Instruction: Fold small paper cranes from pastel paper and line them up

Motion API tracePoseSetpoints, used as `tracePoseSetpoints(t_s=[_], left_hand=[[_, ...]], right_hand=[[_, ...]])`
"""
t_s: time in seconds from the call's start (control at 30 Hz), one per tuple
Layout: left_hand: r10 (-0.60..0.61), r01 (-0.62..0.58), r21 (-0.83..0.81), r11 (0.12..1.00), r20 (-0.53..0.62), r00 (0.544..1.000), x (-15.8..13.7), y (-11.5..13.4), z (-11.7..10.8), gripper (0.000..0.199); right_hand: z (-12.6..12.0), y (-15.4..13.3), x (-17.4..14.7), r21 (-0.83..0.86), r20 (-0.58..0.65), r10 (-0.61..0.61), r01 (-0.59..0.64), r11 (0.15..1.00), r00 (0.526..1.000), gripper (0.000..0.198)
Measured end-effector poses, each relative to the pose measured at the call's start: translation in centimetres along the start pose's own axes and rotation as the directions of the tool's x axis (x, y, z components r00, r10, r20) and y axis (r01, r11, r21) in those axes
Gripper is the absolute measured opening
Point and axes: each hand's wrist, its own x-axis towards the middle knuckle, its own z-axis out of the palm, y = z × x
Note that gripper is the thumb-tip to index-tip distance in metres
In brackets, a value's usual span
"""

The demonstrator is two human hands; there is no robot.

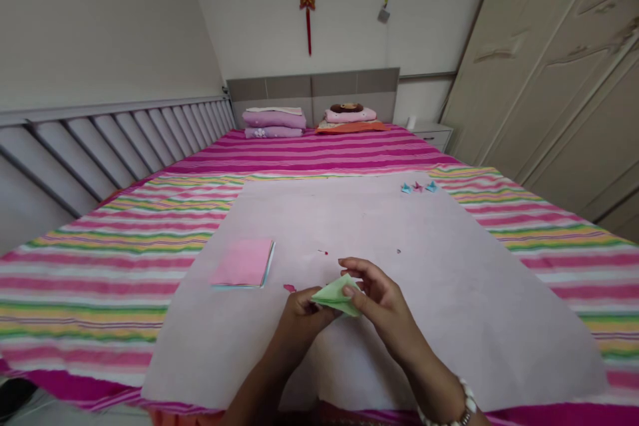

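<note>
A folded piece of light green origami paper (333, 293) is held up over the front of the white sheet (449, 293). My left hand (305, 311) pinches its left corner from below. On the right side, my right hand (375, 293) has its thumb pressed on the paper, with the index finger raised and curved behind it. The paper has a pointed top and layered folds. To the left lies a stack of square paper (243, 262), pink on top with blue and white edges beneath. A small dark pink scrap (289, 287) rests just beyond my left hand.
Several small folded paper pieces, blue (406, 188) and pink (418, 187), sit at the sheet's far right. A tiny red-tipped item (323, 252) and a small dark bit (398, 251) lie mid-sheet. The striped bed (90, 286) surrounds it, with folded bedding (274, 120) at the headboard.
</note>
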Motion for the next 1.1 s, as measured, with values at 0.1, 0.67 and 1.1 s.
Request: tracePoseSetpoints(t_s=[0.1, 0.67, 1.1], left_hand=[[0.005, -0.004, -0.013, 1.0, 0.012, 1.0, 0.1, -0.3, -0.1, 0.01], [-0.055, 0.059, -0.079, 0.995, 0.051, 0.997, -0.6, 0.8, 0.4, 0.023], [-0.115, 0.117, 0.011, 0.993, -0.114, 0.987, -0.1, -1.1, 0.0, 0.043]], right_hand=[[0.1, -0.1, -0.1, 0.086, 0.063, 0.083, -0.088, 0.992, 0.995, 0.037], [0.1, -0.4, 0.0, 0.007, 0.03, 0.109, -0.109, 0.994, 0.994, 0.024], [0.7, 1.2, 0.0, 0.141, -0.087, 0.236, -0.223, 0.965, 0.968, 0.026]])
